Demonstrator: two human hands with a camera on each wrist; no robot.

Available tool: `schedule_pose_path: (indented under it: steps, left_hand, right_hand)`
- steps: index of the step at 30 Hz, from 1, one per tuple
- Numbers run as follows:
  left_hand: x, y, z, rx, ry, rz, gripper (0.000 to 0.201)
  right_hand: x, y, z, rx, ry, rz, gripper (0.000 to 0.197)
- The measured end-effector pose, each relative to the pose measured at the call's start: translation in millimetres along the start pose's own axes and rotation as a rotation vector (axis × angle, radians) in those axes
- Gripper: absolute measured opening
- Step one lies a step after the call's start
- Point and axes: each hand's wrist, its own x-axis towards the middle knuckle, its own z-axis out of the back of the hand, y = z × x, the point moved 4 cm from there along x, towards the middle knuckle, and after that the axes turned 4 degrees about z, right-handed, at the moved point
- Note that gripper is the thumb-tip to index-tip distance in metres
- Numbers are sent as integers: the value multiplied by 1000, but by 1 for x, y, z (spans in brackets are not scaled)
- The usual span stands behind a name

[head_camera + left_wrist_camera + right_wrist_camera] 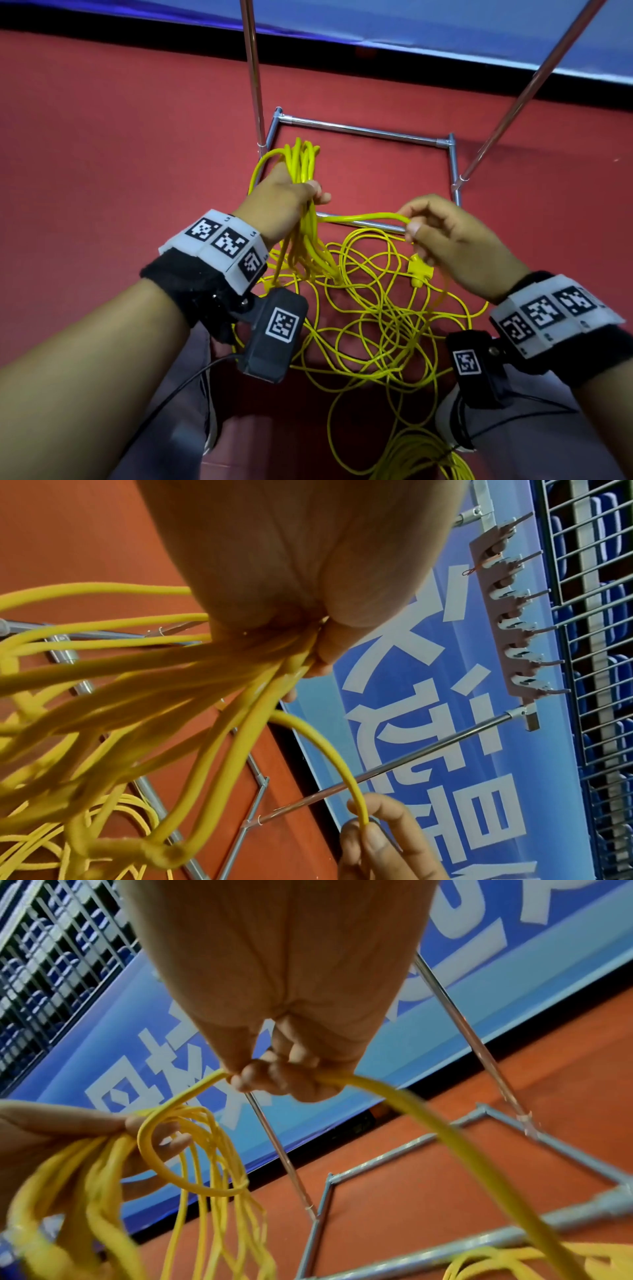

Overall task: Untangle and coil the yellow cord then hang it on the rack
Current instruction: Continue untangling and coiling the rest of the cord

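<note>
— Status?
— My left hand grips the coiled yellow cord above the floor tangle; right hand pinches the next strand.
— Advice?
— Feed even loops (keep slack).

white characters on blue banner

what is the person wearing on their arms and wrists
Both forearms are bare, with no sleeves. Each wrist carries a black fabric strap topped by a white band of square black-and-white markers. A black camera block with its own marker hangs beneath each wrist, trailing a thin black cable.
</note>
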Motion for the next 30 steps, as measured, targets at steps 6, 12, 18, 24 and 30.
schedule_pose_path:
  steps: [6, 12, 18, 24, 30]
  left_hand:
    - [-3, -7, 1, -5, 0, -24, 15]
    - [-6, -22, 10, -133, -48, -70, 17]
    - [-6, -28, 2, -310, -46, -101, 13]
    - [-6, -9, -13, -158, 22, -76, 33]
    - [-8, 1, -18, -54, 99, -77, 19]
  right_hand:
    - [8, -13, 14, -745, 15, 202, 15]
    - [14, -36, 30, -922, -136, 22, 13]
    - [5, -17, -22, -975, 144, 61, 17]
    - [4, 31, -46, -589, 273, 292, 36]
    - [7, 52, -46, -351, 169, 376, 51]
